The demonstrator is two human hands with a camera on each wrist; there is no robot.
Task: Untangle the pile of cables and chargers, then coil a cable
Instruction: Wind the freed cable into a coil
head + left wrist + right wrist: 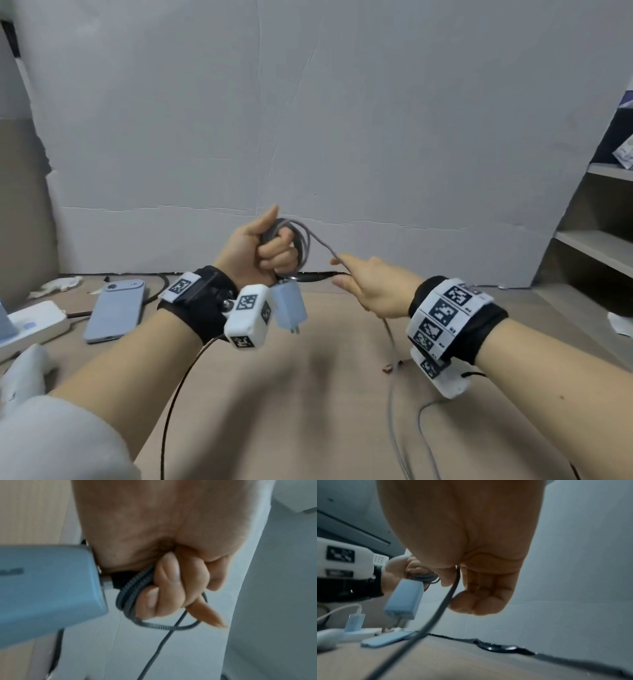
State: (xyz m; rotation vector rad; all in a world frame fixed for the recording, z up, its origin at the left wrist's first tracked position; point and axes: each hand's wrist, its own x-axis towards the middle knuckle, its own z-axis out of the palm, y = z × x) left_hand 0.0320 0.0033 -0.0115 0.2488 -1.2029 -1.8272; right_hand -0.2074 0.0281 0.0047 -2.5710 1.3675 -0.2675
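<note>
Gripping coiled cable (301,240), left hand (253,250) dangles charger (287,305); right hand (370,287) fingers pinch the strand; only the right wrist view shows a plugged adapter (353,622).

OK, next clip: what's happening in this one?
A person is coiling a grey braided cable above a wooden desk. The left hand grips several finished loops in a fist, with the blue wall charger hanging below it. The right hand pinches the free run of cable, whose tail trails down across the desk. A phone and a white power strip lie to the left.
</note>
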